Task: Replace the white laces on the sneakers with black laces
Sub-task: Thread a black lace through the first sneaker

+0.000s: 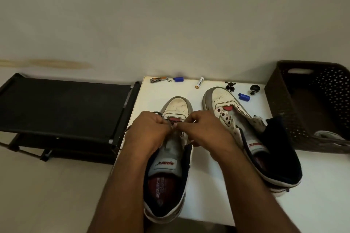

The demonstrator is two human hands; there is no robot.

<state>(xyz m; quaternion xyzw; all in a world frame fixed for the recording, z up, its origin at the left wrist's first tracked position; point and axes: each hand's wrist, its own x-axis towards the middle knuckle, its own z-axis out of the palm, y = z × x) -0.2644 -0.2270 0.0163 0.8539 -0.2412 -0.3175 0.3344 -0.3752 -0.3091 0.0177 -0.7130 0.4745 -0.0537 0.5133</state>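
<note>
Two white sneakers stand on a white table (204,172), toes pointing away from me. Over the lower eyelets of the left sneaker (178,106), my left hand (149,128) and my right hand (202,128) meet, each pinching the black lace (127,130). One end of that lace trails off to the left over the table's edge. The right sneaker (223,100) has no lace in its open eyelets. A white lace (329,135) lies in the brown basket (280,104) at the right.
A black shoe rack (62,104) stands left of the table. Along the table's far edge lie a nail clipper (158,79), two blue caps (178,79), a battery (199,82) and small black figures (230,86). A dark cloth (274,134) sits beside the right sneaker.
</note>
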